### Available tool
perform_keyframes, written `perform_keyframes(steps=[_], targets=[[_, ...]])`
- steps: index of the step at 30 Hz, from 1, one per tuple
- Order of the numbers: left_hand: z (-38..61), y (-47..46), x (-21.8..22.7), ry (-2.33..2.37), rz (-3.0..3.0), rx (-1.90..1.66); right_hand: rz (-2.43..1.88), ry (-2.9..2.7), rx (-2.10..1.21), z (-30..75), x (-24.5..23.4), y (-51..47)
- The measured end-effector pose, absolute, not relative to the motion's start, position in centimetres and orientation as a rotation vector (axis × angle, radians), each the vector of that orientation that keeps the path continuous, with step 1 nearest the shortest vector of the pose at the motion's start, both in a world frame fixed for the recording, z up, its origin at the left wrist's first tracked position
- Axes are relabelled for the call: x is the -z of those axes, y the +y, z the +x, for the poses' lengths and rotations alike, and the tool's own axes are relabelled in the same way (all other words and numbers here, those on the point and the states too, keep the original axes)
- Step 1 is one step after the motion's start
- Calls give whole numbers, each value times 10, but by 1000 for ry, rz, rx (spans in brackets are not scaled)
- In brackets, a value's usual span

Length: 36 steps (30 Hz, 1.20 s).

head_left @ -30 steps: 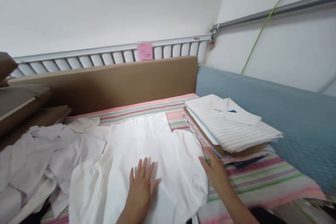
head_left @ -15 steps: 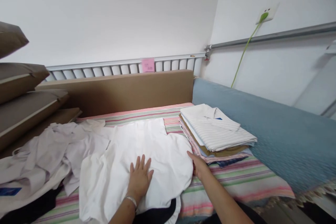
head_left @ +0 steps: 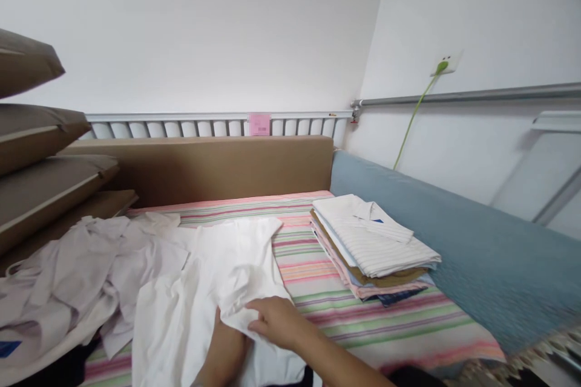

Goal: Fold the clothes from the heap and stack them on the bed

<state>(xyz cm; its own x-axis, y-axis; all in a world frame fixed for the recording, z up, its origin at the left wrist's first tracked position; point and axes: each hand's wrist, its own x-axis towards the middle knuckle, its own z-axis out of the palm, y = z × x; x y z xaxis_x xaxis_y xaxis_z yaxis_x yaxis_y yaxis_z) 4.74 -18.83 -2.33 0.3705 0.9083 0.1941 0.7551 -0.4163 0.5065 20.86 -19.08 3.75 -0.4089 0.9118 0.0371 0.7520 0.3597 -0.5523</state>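
Note:
A white shirt [head_left: 204,266] lies spread in front of me, its right-hand part folded inward over the body. My right hand [head_left: 273,321] is closed on the edge of that folded part, thumb and forefinger pinching the cloth. Just left of it, my left hand [head_left: 226,344] rests low on the shirt against the fold. Cloth and the right hand hide most of the left fingers, so their grip does not show. A black patch of cloth peeks out below the shirt's lower edge.
A pile of folded clothes [head_left: 376,242] lies to the right on the striped sheet [head_left: 308,278]. Crumpled pale garments [head_left: 82,272] are on the left, beside stacked brown cushions [head_left: 49,181]. A brown backrest [head_left: 227,166] and a blue side cushion [head_left: 408,211] border the surface.
My right hand has moved left, folding the shirt's right-hand part over its body. The left hand, previously spread flat on the shirt, is now partly covered by the fold.

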Motion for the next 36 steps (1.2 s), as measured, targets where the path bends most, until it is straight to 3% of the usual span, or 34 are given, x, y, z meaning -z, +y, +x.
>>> perform_keyframes(steps=[5, 13, 17, 22, 28, 36], targets=[[17, -202, 10, 1516, 2237, -334, -1611, -1983, -581, 238, -24, -177], [-1, -184, -8, 1685, 1863, -678, -1716, -1372, -835, 272, 13, -104], [-4, -169, 15, 1738, 1681, -891, -1791, -1206, -867, 271, 18, -53], [2, -148, 57, 1619, 1622, -905, -1818, -988, -838, 259, 24, 16], [8, -135, 65, 1488, 1456, -1092, -1809, -998, -699, 249, 24, 73], [29, -134, 49, 1073, 1075, -1213, -1902, -1357, -311, 264, -29, 98]])
